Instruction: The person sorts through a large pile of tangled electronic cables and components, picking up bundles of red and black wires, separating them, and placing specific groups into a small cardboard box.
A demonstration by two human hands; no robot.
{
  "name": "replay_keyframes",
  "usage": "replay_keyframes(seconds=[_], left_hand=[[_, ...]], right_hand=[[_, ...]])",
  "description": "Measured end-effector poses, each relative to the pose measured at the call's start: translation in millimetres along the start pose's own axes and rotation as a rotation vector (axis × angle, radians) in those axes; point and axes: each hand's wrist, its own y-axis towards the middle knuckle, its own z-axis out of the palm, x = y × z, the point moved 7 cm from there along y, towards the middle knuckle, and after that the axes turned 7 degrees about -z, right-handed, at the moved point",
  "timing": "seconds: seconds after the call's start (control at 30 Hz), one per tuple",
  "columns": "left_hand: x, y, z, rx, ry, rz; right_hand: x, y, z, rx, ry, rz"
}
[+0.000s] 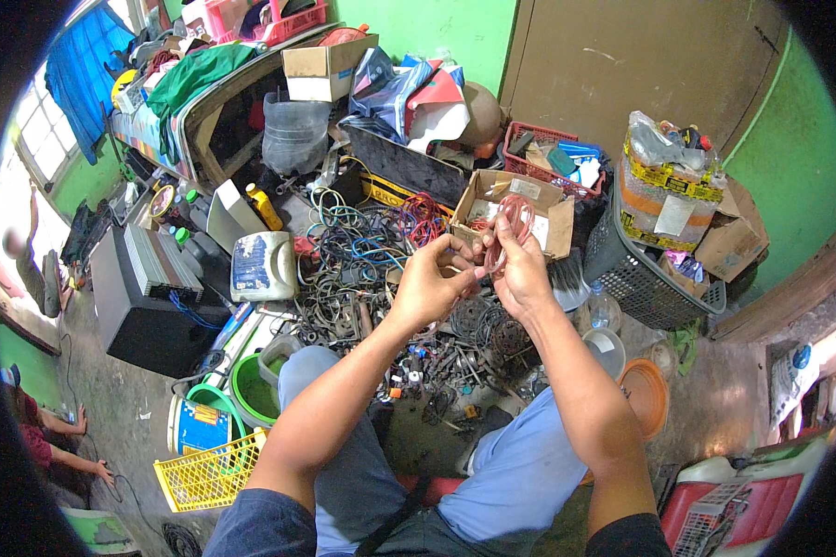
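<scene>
In front of me, over a heap of cables and loose parts, my right hand [522,276] grips a small coil of reddish wire [520,212]. The loops of the coil stand up above its fingers. Close beside it, my left hand [434,281] has curled fingers, with the fingertips and thumb drawn in towards the coil. What those fingertips pinch, if anything, is too small to make out. Just behind the hands, an open cardboard box [559,230] has more reddish wire in it. The tangled cables [344,251] spread out to the left of my hands.
A white jug [264,266] and a black speaker-like box [139,306] stand left. Near my knees are a green basin [254,385], a yellow crate [209,473] and an orange basin [645,395]. A grey basket [636,278] is at right. Another person's hands [102,472] rest on the floor far left.
</scene>
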Motion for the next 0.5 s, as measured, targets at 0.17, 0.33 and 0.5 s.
replay_keyframes(seconds=[0.17,0.33,0.5], left_hand=[[2.4,-0.5,5.6,0.078,0.051,-0.039],[1.5,-1.3,7.1,0.077,0.134,-0.016],[4.3,-1.0,6.7,0.089,0.102,-0.054]], right_hand=[[0.8,0.6,-2.8,-0.042,0.097,0.003],[2.6,1.8,-1.6,-0.008,0.139,0.000],[3.8,1.0,-0.7,-0.031,0.108,-0.004]])
